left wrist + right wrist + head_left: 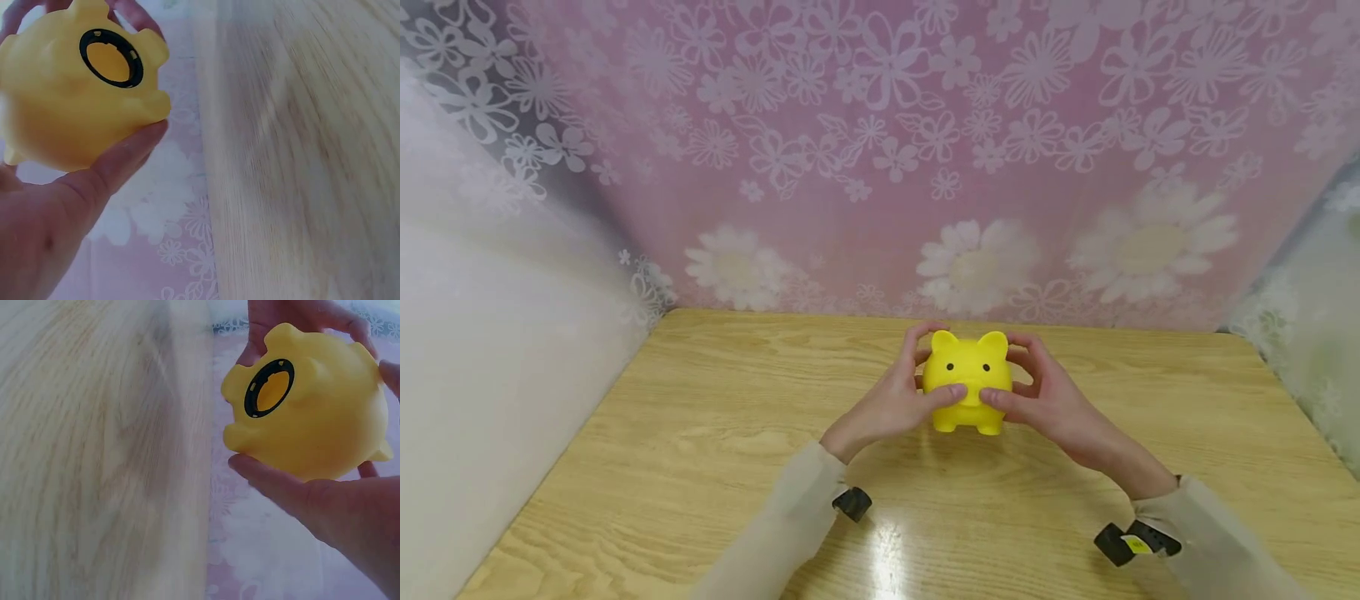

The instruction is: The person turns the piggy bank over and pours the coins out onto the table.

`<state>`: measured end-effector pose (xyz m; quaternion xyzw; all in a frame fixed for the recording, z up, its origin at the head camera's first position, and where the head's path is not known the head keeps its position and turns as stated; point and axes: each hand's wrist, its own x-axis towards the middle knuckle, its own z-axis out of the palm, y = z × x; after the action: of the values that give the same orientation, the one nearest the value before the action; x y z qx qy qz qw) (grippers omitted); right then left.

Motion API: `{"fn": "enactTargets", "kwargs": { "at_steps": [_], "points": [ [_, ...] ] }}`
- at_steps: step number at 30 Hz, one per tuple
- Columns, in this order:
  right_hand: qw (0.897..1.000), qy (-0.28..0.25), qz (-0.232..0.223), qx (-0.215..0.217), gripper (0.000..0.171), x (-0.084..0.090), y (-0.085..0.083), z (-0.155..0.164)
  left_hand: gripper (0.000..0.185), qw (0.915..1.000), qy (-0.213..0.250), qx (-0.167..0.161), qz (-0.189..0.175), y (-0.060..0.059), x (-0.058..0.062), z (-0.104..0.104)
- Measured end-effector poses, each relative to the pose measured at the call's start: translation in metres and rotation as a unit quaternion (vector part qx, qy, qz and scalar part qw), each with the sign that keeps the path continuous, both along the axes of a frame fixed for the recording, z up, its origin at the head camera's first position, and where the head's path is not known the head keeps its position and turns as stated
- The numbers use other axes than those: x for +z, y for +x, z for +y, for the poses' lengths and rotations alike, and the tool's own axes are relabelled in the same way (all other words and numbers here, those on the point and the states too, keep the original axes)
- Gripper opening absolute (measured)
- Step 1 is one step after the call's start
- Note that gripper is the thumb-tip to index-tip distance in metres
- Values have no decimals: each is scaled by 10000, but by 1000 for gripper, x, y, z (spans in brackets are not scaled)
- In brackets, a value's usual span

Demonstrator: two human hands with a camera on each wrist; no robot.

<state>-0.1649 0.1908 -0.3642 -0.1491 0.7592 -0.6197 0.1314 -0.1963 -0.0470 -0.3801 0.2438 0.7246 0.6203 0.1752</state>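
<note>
Both of my hands are wrapped round one thing: the left hand (895, 400) grips the left flank of the yellow piggy bank (967, 382), thumb lying across its snout, fingers curled up over the back by the ear, and the right hand (1045, 396) mirrors it on the other flank, thumb meeting the snout from the right. Neither hand is free or relaxed — each is clasping the pig.

Nearest to me, pale sleeves (790, 533) run in from the bottom edge, each with a small black wrist unit. Between them the wooden surface (700, 433) lies bare, with a bright glare patch close to the near edge.

From the head view the pig faces me, ears up, two dot eyes showing, its feet at or just above the wood; I cannot tell from there whether they touch. The wrist views show its underside turned toward the cameras, with a black ring (111, 57) round a yellow plug, so the belly is not pressed flat against the wood. In the right wrist view the same piggy bank (312, 406) sits cradled between thumb and fingers.

There is wide bare wood to the left and right of the hands, less behind. The far edge meets a pink flowered curtain (887, 150) just beyond the pig; a white panel (490, 333) closes the left side, and pale fabric the right corner.
</note>
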Motion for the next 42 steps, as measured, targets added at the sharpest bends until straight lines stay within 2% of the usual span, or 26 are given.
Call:
{"fn": "enactTargets", "kwargs": {
  "at_steps": [6, 10, 13, 16, 18, 19, 21, 23, 25, 26, 28, 32, 35, 37, 39, 41, 42],
  "points": [
    [9951, -52, 974, 138, 75, -4, 0, -1, 79, 9983, -55, -155, 558, -2, 2, -6],
    [9856, -77, 1681, 182, 77, -13, 2, -2, 81, 9961, -140, -380, 780, -1, 3, -9],
    [9762, 91, 2162, 141, 79, -20, 4, -3, 80, 9931, -325, -503, 1011, 0, 2, -11],
    [9679, 240, 2501, 63, 81, -26, 5, -4, 78, 9887, -483, -498, 1327, 2, 0, -11],
    [9572, 395, 2867, 23, 83, -28, 4, -4, 77, 9832, -569, -430, 1682, 3, -1, -11],
    [9487, 455, 3130, 20, 82, -29, 4, -4, 76, 9793, -581, -410, 1897, 2, -1, -11],
    [9238, 585, 3783, 23, 77, -30, 2, -4, 74, 9680, -560, -398, 2415, 2, -2, -10],
    [8948, 681, 4412, 9, 69, -31, 0, -4, 73, 9550, -542, -363, 2895, 2, -3, -10],
    [8720, 615, 4856, 20, 66, -30, -2, -4, 73, 9453, -459, -309, 3213, 2, -3, -11],
    [8667, 550, 4958, 29, 65, -29, -3, -4, 74, 9438, -393, -276, 3269, 2, -3, -11],
    [8620, 441, 5050, 44, 66, -26, -4, -5, 75, 9466, -280, -187, 3206, 4, -3, -13],
    [8622, 323, 5056, 53, 69, -24, -4, -7, 77, 9564, -102, -63, 2919, 6, -3, -16],
    [8608, 325, 5079, 32, 70, -25, -5, -7, 78, 9555, -57, 23, 2948, 7, -3, -17],
    [8519, 303, 5227, 36, 68, -25, -6, -7, 77, 9490, 19, 37, 3152, 8, -4, -16],
    [8355, 256, 5489, 73, 64, -25, -8, -7, 76, 9354, 69, 13, 3535, 9, -3, -16],
    [8136, 197, 5809, 161, 58, -23, -10, -8, 72, 9122, 86, -48, 4096, 8, -1, -16],
    [7985, 204, 6014, 176, 55, -22, -10, -8, 70, 8977, 59, -90, 4405, 7, 1, -16]
  ]
}}
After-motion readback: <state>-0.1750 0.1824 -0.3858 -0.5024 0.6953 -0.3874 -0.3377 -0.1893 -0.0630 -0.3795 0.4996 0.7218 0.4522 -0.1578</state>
